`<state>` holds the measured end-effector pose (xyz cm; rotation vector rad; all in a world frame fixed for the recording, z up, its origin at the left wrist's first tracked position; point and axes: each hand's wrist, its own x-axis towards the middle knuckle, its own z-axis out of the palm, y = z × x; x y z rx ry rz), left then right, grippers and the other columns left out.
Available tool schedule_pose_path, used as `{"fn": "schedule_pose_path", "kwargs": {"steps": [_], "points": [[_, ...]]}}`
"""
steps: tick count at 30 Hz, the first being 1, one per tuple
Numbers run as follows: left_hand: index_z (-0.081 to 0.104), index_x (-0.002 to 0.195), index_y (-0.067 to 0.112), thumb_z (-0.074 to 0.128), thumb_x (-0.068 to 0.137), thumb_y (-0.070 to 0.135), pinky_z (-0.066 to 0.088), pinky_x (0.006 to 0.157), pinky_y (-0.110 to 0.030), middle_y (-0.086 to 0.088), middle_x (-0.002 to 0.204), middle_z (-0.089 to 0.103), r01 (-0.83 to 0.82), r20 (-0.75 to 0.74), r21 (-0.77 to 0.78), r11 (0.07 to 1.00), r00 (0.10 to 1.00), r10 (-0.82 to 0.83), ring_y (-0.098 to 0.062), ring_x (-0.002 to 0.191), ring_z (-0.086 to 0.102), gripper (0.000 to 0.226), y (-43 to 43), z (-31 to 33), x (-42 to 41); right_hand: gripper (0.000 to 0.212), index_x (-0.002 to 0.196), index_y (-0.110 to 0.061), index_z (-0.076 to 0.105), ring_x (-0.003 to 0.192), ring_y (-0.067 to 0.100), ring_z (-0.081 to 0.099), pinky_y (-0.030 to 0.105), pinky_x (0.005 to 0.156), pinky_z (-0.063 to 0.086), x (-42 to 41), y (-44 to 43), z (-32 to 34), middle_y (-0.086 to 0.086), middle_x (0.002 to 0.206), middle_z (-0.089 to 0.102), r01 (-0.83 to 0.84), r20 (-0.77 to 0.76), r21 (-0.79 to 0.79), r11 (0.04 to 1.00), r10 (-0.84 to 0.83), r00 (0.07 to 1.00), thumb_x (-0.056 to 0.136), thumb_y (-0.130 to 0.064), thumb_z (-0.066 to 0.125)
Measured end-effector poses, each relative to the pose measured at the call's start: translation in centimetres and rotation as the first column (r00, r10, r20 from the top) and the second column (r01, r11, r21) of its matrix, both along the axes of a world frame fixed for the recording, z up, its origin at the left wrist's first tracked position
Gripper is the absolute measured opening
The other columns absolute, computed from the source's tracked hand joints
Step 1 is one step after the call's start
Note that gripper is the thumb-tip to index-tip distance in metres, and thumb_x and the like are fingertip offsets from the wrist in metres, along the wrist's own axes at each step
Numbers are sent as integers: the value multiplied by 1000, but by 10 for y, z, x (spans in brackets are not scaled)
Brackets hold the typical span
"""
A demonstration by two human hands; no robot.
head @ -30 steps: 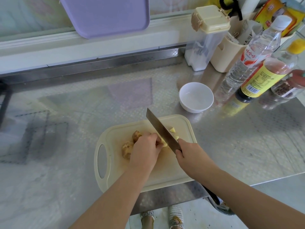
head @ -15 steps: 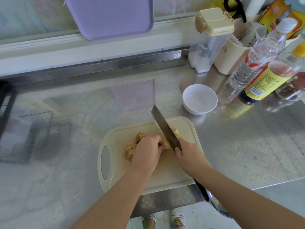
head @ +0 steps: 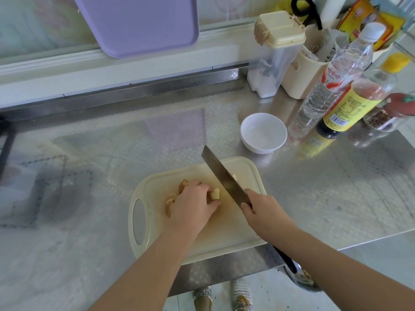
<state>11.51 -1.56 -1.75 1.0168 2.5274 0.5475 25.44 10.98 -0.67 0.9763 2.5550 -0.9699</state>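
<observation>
Head view: knife (head: 224, 176) now off the ginger (head: 182, 186), right-hand fingers (head: 253, 195) curled round its handle, left-hand fingers (head: 202, 187) gripping it

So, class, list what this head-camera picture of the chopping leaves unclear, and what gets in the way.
- Head view: most of the ginger lies under the left hand.
- Head view: the right hand wraps the cleaver handle; the blade hides most of the cut pieces.
- Head view: the top edge cuts off the purple board.
- Head view: print on the yellow-labelled bottle is too small.
</observation>
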Motion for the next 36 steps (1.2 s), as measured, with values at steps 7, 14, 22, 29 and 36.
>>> {"fn": "schedule_pose_path", "kwargs": {"steps": [7,14,22,29,36], "points": [[69,104,20,69,88,30,55,79,-33,5,101,66,-3,1,44,999,1000,3,-11,87,64,19,4,-4,4,15,107,-22,51,69,19,61,41,67,58,-2,-7,3,1,79,60,-52,16,19,998,52,999,104,-30,39],[70,102,19,69,89,30,53,77,-30,4,98,67,19,-40,70,997,999,-16,-12,87,64,17,2,-7,5,16,108,-22,51,70,18,62,42,70,60,-6,-11,-1,0,81,60,-54,25,34,998,53,998,104,-30,38],[70,99,20,70,88,29,47,71,-23,5,95,68,30,-50,93,995,998,-26,-11,84,62,15,2,-9,3,17,109,-18,52,73,21,61,44,72,57,-21,-13,-8,3,83,61,-77,51,31,997,75,996,104,-26,38],[62,104,24,69,86,37,51,73,-27,9,99,61,60,-68,80,995,996,-54,-10,88,61,23,-2,-10,4,16,105,-18,54,80,26,62,46,76,56,-26,-9,-5,6,89,63,-3,12,7,1000,3,1000,102,-25,40],[62,120,27,70,85,42,49,77,-23,11,111,51,147,-88,20,989,985,-145,-10,94,59,39,-10,-12,3,10,93,-25,47,63,16,59,32,56,50,-2,6,-6,-1,71,58,18,7,31,999,-19,1000,102,-28,43]]}}
